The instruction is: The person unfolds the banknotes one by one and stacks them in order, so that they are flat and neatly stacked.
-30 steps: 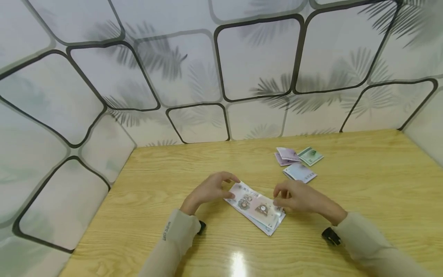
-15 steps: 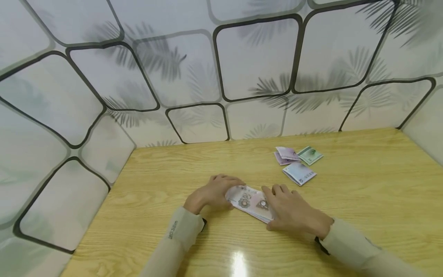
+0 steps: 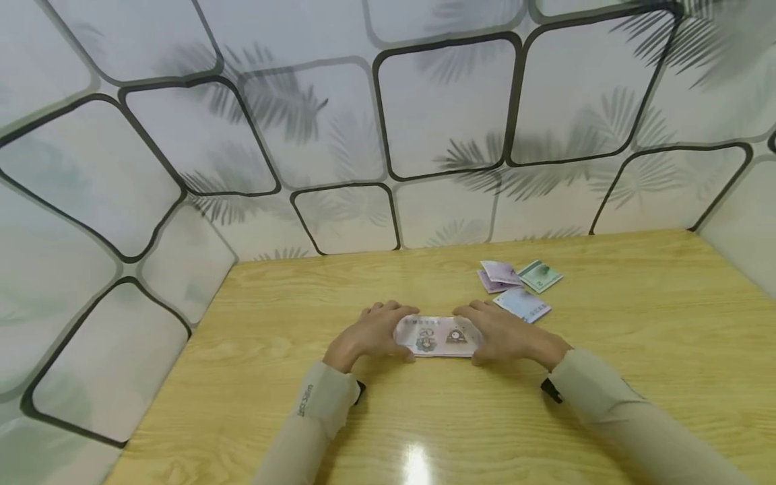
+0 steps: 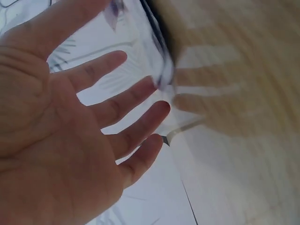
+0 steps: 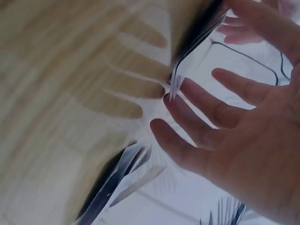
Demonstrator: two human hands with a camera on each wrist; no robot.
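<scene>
A stack of banknotes (image 3: 440, 337) with a pale pink note marked 20 on top lies flat on the wooden table, its long side roughly facing the person. The left hand (image 3: 378, 330) grips its left end, thumb at the near edge and fingers at the far edge. Around the right end, the right hand (image 3: 506, 333) holds it the same way. Both ends of the stack are partly hidden by the hands. The left wrist view shows the banknotes' edge (image 4: 157, 42) at the fingertips of the spread fingers; the right wrist view shows thin layered edges (image 5: 199, 42) against the fingertips.
Behind the right hand lie folded banknotes: a purple one (image 3: 500, 273), a green one (image 3: 541, 277) and a bluish one (image 3: 523, 305). The wooden table (image 3: 291, 296) meets a patterned wall covering (image 3: 448, 108) at the back and left side.
The stack has turned from a slant to nearly straight across. Both hands have gone from touching the notes' ends to gripping them, the right hand swinging back and around its end.
</scene>
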